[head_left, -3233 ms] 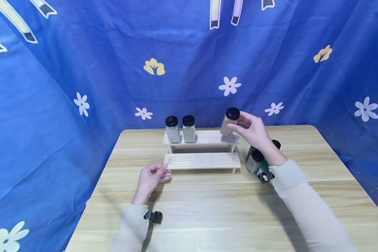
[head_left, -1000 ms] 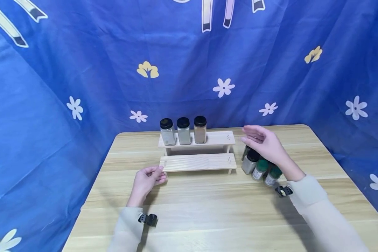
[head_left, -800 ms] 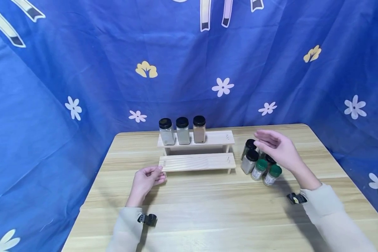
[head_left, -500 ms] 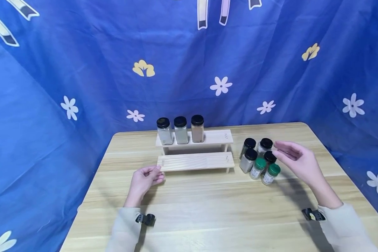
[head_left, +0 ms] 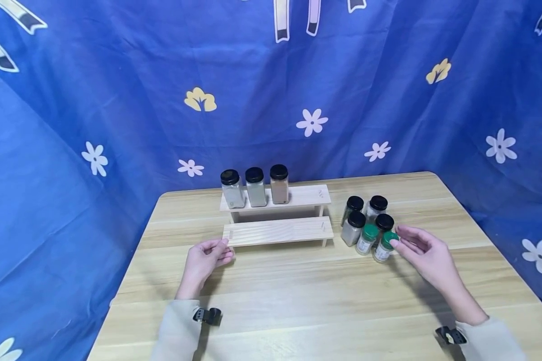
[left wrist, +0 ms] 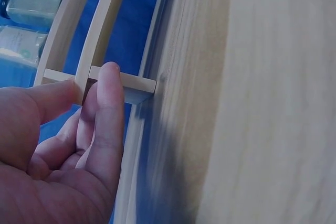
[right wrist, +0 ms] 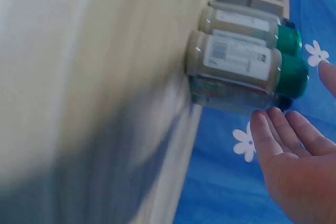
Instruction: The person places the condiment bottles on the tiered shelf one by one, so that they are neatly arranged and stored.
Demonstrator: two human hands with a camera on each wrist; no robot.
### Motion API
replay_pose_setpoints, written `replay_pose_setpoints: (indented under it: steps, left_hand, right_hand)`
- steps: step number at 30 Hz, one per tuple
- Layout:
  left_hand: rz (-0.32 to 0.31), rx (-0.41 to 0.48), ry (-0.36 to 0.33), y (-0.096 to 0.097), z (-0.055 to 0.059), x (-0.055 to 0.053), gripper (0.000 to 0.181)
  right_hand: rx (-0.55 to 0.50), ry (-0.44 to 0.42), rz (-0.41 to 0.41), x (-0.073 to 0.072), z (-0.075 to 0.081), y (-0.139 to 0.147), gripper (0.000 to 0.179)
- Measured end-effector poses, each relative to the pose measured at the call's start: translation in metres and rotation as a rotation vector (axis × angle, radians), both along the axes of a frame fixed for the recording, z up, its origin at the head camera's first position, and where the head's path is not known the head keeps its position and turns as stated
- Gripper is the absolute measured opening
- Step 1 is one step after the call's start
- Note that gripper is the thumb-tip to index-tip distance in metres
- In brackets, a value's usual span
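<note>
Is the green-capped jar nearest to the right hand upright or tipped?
Upright: in the head view, the jar stands with green cap uppermost.

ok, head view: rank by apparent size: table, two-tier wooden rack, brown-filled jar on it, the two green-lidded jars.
1. Table
2. Two-tier wooden rack
3. Brown-filled jar
4. Green-lidded jars: too alike to rank; the right hand partly overlaps one.

Head view: from above, facing forward and down; whole wooden rack (head_left: pixel 277 231) at middle range, blue curtain (head_left: pixel 253 65) across upper half.
Left wrist view: close, turned sideways; left hand (head_left: pixel 204 260) lower left; shares rack end with head view.
Right wrist view: close, turned sideways; right hand (head_left: pixel 426 255) lower right; shares green-lidded jars (right wrist: pixel 236 60) and, probably, the rack, cropped at top.
</note>
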State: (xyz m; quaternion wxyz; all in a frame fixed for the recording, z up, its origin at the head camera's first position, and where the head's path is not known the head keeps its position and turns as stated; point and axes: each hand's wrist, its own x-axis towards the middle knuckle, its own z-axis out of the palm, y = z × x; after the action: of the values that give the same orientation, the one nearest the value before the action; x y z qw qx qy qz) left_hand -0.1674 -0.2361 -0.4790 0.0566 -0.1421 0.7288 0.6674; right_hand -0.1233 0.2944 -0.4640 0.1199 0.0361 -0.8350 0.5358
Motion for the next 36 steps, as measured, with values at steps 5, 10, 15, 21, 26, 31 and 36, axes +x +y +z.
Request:
replay_pose_setpoints:
  steps: [5,10,15,21,26,31,36]
  left_hand:
    - [0.002,-0.007,0.003,0.0,-0.001,-0.001,0.039]
    - [0.0,-0.003,0.01,0.001,-0.002,-0.001,0.037]
    - [0.002,-0.003,0.004,0.001,-0.002,-0.001,0.036]
    - [0.009,0.003,-0.002,0.0,-0.004,-0.001,0.036]
    - [0.012,0.006,-0.008,0.0,-0.005,0.0,0.036]
    - [0.005,0.003,-0.005,0.001,-0.004,0.0,0.038]
    - [0.006,0.016,-0.007,0.0,-0.002,0.0,0.041]
  right_hand:
    - [-0.016,-0.017,0.039,0.002,-0.014,-0.005,0.048]
    - [0.007,-0.044,0.021,0.005,-0.019,-0.01,0.052]
    - [0.047,-0.037,-0.011,0.009,-0.02,-0.015,0.053]
    - [0.041,-0.013,-0.032,0.011,-0.019,-0.021,0.048]
    - [0.058,-0.01,-0.035,0.011,-0.02,-0.024,0.045]
    - [0.117,0.008,-0.044,0.013,-0.016,-0.023,0.041]
    - [0.112,0.057,-0.069,0.013,0.002,-0.02,0.036]
